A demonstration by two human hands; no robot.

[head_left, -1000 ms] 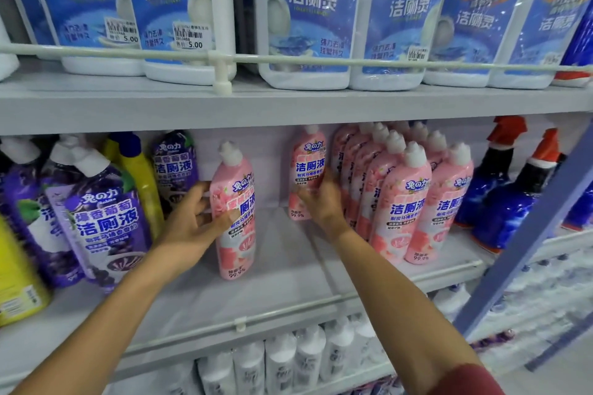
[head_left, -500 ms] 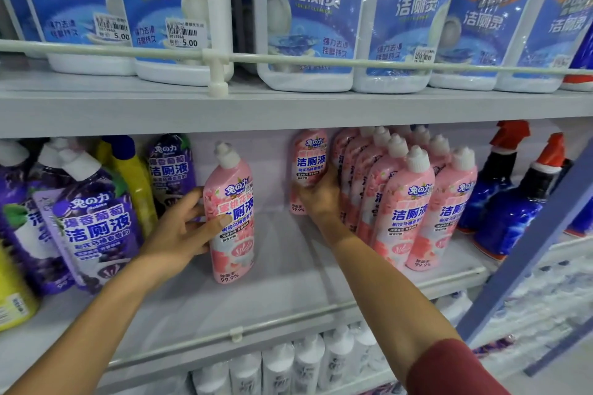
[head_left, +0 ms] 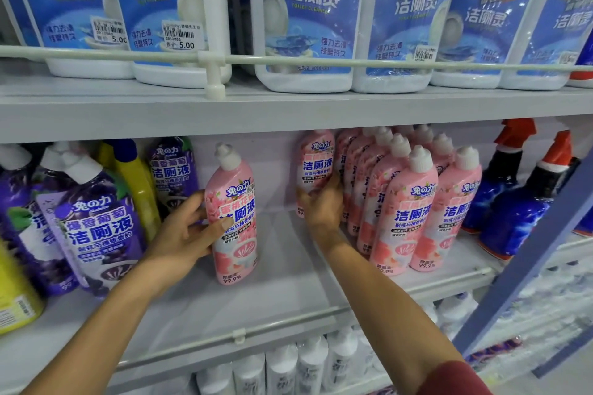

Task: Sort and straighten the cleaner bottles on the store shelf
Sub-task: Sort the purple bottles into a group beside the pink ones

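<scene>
Middle shelf (head_left: 288,292). The left hand (head_left: 189,234) wraps round a lone pink bottle (head_left: 234,253), which stands apart between the purple bottles (head_left: 96,234) and the pink row (head_left: 404,212). The right hand (head_left: 321,207) grips the lower body of a rear pink bottle (head_left: 316,163) just beside that row. Recommended technique: slide each bottle upright on its base into the row, label forward, without toppling its neighbours.

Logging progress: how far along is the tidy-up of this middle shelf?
Done: a block of pink bottles stands packed at the right. In hand: the left hand grips a lone pink bottle, the right hand holds a rear pink bottle beside the block. Left: both likely need joining to the block, and a yellow bottle sits among the purple bottles.
</scene>
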